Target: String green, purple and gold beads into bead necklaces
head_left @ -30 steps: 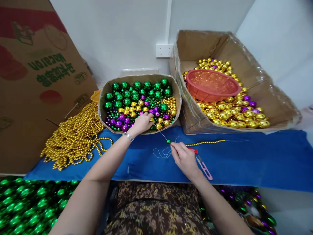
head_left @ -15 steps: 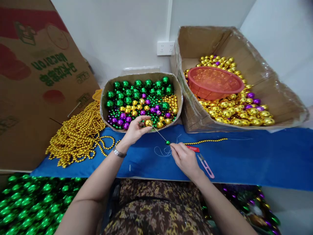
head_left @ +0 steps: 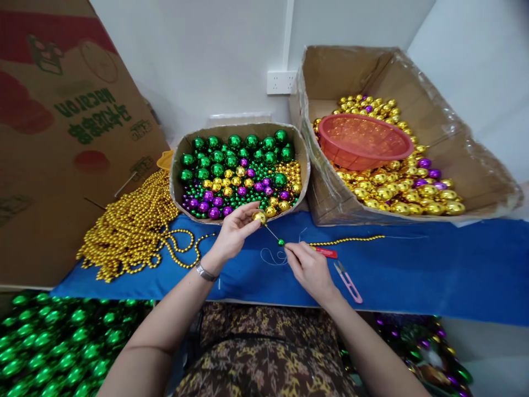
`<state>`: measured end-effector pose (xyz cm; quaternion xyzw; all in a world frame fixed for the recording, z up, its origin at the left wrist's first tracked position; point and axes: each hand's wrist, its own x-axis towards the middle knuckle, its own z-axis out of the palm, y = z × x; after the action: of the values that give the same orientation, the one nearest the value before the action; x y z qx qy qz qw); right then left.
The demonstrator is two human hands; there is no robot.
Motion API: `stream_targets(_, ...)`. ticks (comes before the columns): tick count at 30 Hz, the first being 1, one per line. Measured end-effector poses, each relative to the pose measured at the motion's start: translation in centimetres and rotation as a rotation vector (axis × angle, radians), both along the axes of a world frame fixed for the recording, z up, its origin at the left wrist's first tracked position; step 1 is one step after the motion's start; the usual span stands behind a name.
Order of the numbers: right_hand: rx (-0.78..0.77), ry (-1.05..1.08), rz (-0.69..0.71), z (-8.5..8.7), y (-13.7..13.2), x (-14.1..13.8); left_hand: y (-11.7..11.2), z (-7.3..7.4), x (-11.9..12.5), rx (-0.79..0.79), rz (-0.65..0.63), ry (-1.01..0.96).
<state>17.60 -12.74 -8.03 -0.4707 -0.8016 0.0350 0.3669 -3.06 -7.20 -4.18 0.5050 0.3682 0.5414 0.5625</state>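
Note:
My left hand [head_left: 238,231] pinches a large gold bead [head_left: 259,218] between thumb and fingertips, over the front rim of the bead box. A thin needle [head_left: 272,232] runs from that bead down to my right hand [head_left: 311,270], whose fingers are closed on its lower end. On the needle, right by my right fingertips, sits a small green bead [head_left: 281,242]. Loops of clear thread [head_left: 273,257] lie on the blue cloth below. A strand of small gold beads [head_left: 347,240] stretches out to the right from behind my right hand.
Loose green, purple and gold beads fill the cut-down box [head_left: 178,193]. A bigger carton [head_left: 308,193] holds gold beads and a red basket [head_left: 363,157]. Pink thread snips [head_left: 350,284] and a red item [head_left: 327,252] lie at right. Gold bead strands [head_left: 128,231] are heaped at left.
My left hand has shifted right and slightly down with the gold bead. The gold bead is closer to the green one, with less needle showing between them. My right hand has barely moved.

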Motion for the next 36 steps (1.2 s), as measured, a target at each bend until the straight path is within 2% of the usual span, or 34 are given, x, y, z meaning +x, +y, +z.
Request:
stream_targets(7, 0.003, 0.020, 0.022, -0.4, -0.1, -0.1, -0.2, 0.0, 0.0, -0.161, 0.034, -0.133)
stream_targets(9, 0.030, -0.010, 0.012, -0.7, 0.0, -0.2, -0.3, 0.0, -0.1, -0.138, 0.051, -0.106)
stream_targets(14, 0.114, -0.106, -0.035, -1.1, 0.1, -0.3, -0.9, 0.0, -0.1, 0.034, 0.101, 0.043)
stream_targets(19, -0.017, 0.099, 0.066, -0.8, -0.1, -0.3, -1.2, 0.2, -0.3, -0.099, 0.067, -0.086)
stream_targets(22, -0.042, 0.122, 0.082, -0.8, -0.1, -0.2, -1.3, 0.1, -0.5, -0.172, 0.035, -0.136)
stream_targets(24, -0.015, 0.090, 0.067, -0.9, -0.2, -0.2, -1.4, -0.2, -0.6, -0.171, 0.038, -0.122)
stream_targets(27, -0.008, 0.080, 0.062, -1.1, -0.2, -0.5, -1.8, -0.6, -0.4, -0.086, 0.065, -0.046)
stream_targets(33, -0.097, 0.159, 0.071, -1.2, -0.3, -1.3, -3.1, -1.4, 0.5, -0.115, -0.033, 0.040)
stream_targets(36, -0.104, 0.146, 0.095, -1.3, -0.3, -1.3, -3.6, -1.2, 0.6, -0.103, -0.108, 0.098)
